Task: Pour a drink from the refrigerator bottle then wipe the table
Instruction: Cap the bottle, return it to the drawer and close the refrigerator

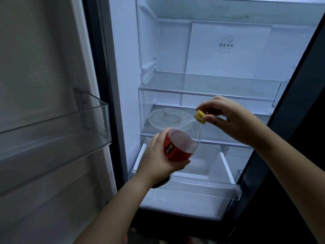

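Note:
A clear plastic bottle (182,140) with a red label and some reddish drink inside is tilted toward the open refrigerator (228,50). My left hand (158,161) grips its labelled body from below. My right hand (226,115) pinches the yellow cap (200,117) at the bottle's neck between thumb and fingers. Whether the cap is screwed tight or loose I cannot tell.
Glass shelves (211,85) span the lit refrigerator; a round clear lid or plate (167,118) lies on the lower one. Below is a clear drawer (193,187). The open left door carries a clear bin (61,124). A dark door edge (290,120) stands at the right.

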The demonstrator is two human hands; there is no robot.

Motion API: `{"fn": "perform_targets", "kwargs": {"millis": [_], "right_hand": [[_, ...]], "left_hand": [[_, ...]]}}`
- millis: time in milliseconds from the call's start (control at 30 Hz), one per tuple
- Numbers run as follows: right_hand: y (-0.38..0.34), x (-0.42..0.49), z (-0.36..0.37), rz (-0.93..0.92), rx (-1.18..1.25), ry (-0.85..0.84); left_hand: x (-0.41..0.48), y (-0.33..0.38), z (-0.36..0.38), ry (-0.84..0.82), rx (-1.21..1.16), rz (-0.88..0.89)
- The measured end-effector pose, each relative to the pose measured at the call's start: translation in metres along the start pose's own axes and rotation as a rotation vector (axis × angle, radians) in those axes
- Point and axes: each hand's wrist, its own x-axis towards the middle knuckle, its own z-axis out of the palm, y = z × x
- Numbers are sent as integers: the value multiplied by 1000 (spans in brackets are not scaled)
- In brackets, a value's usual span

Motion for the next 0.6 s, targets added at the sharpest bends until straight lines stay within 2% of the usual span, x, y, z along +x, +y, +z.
{"fn": "perform_targets", "kwargs": {"millis": [100, 233, 300, 400, 533, 600], "right_hand": [[-5, -1, 14, 105, -42, 113], [-8, 4, 21, 196, -237, 187], [-11, 4, 27, 196, -314, 276], [-14, -1, 30, 40, -374, 397], [-1, 6, 13, -186, -207, 238], [3, 12, 11, -255, -186, 209]], "left_hand": [[-2, 1, 1, 13, -10, 2], [-1, 3, 1, 14, -15, -13], [-1, 3, 0, 6, -10, -16], [-2, 0, -2, -11, -13, -7], [-3, 0, -5, -53, 0, 7], [-2, 0, -5, -64, 7, 8]]}}
